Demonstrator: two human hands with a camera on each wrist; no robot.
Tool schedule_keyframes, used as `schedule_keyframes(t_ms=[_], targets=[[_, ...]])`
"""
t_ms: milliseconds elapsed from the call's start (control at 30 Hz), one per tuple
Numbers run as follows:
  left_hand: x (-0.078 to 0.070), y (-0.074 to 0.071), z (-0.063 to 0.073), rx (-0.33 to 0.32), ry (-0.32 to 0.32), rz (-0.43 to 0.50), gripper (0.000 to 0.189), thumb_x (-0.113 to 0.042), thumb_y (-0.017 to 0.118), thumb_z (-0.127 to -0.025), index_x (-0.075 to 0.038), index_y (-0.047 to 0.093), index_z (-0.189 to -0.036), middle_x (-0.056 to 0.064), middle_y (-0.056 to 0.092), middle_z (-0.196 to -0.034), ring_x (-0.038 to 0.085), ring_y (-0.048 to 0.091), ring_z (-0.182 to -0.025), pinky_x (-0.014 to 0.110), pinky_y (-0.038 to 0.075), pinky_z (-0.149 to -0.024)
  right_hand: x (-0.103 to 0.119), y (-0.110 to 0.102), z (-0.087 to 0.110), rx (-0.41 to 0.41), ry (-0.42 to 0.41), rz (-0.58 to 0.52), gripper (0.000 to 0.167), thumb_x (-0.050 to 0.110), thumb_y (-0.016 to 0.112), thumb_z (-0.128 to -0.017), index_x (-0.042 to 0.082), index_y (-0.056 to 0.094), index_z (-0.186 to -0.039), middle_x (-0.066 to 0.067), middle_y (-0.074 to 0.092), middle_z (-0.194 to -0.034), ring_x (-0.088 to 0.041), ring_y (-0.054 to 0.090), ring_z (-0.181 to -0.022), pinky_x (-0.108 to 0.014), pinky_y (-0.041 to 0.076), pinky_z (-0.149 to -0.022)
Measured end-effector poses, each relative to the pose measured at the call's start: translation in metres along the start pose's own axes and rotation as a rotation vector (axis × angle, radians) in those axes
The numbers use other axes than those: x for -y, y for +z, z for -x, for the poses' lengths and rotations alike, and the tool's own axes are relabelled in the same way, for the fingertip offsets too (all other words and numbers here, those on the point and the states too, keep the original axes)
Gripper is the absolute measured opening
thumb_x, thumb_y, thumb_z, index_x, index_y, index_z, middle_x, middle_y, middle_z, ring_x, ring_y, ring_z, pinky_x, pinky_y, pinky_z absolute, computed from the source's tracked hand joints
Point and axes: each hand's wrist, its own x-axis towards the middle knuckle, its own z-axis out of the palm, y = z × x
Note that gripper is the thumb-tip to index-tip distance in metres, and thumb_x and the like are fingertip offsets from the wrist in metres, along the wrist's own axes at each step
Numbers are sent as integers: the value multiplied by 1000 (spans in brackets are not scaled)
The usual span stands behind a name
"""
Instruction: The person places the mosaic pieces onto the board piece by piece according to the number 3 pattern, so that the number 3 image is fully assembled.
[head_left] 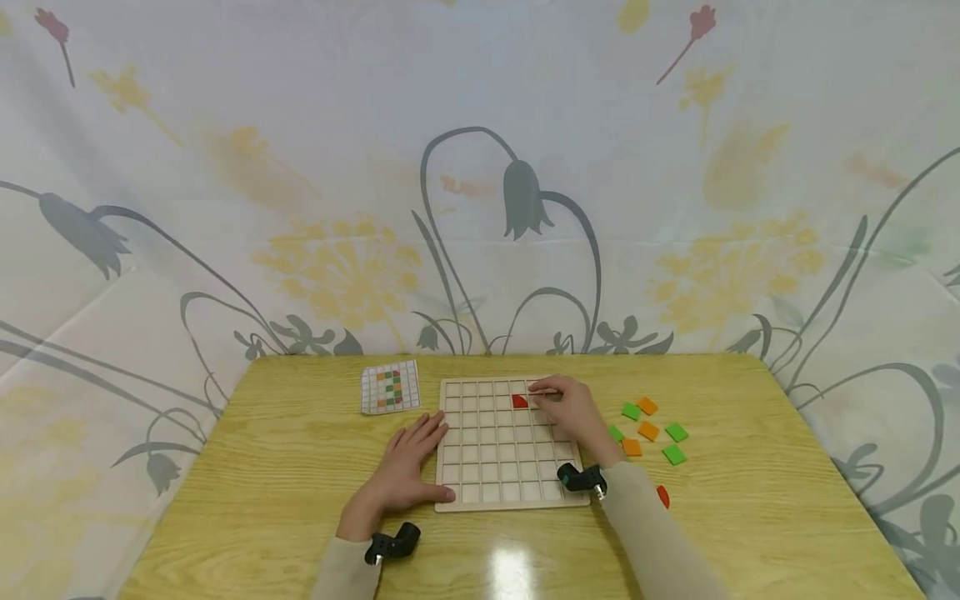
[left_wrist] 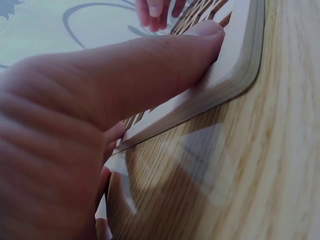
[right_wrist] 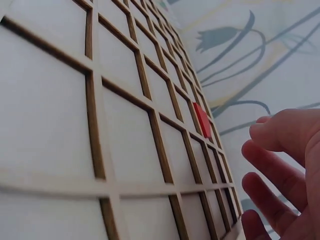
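Note:
A wooden grid board (head_left: 487, 507) lies on the table with a red piece with a curved side (head_left: 520, 402) in a cell near its far edge. My right hand (head_left: 567, 412) hovers over the board's far right part, just right of the red piece. In the right wrist view its fingers (right_wrist: 267, 197) are loosely bent with nothing between them. My left hand (head_left: 405, 467) rests along the board's left edge with fingers spread. The left wrist view shows its thumb (left_wrist: 165, 67) lying straight across the near corner of the board's rim (left_wrist: 235, 70).
Left of the board lies a paper card (head_left: 391, 387) printed with a grid of coloured squares. To the right, several green tiles (head_left: 677, 432) and orange tiles (head_left: 648, 431) are scattered. Another red piece (head_left: 663, 497) lies beside the right sleeve (head_left: 652, 521). A patterned curtain (head_left: 480, 275) hangs behind the table.

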Motion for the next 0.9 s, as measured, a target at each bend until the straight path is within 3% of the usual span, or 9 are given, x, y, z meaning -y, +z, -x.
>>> schedule_keyframes(t_ms=[200, 400, 733, 900], targets=[[-1, -1, 0, -4, 3, 1, 101, -49, 80, -78, -1, 34, -154, 11, 21, -164, 36, 11, -150, 65, 7, -114, -4, -15, 8, -8, -17, 60, 17, 11, 69, -94, 9, 75, -110, -10, 69, -117, -32, 64, -108, -50, 51, -92], [-3, -1, -1, -6, 4, 1, 101, -48, 80, -78, 0, 34, -154, 12, 22, -164, 37, 11, -150, 64, 7, -114, -8, -32, 17, -16, -19, 106, 17, 8, 68, -94, 6, 75, -109, -13, 69, -117, -35, 61, -111, -54, 49, -93], [-2, -1, 0, -3, -9, -5, 101, -49, 80, -77, -2, 35, -154, 10, 21, -164, 35, 11, -151, 63, 7, -115, -22, -61, 39, -21, -75, 123, 23, 1, 66, -94, -2, 70, -116, -13, 69, -110, -26, 64, -97, -39, 53, -84], [-1, -1, 0, -6, -5, 0, 99, -49, 80, -77, -3, 36, -154, 10, 21, -164, 35, 11, -151, 63, 7, -115, -25, -75, 49, -24, -106, 200, 26, 0, 68, -92, -2, 70, -118, -12, 70, -111, -25, 66, -93, -38, 55, -80]])
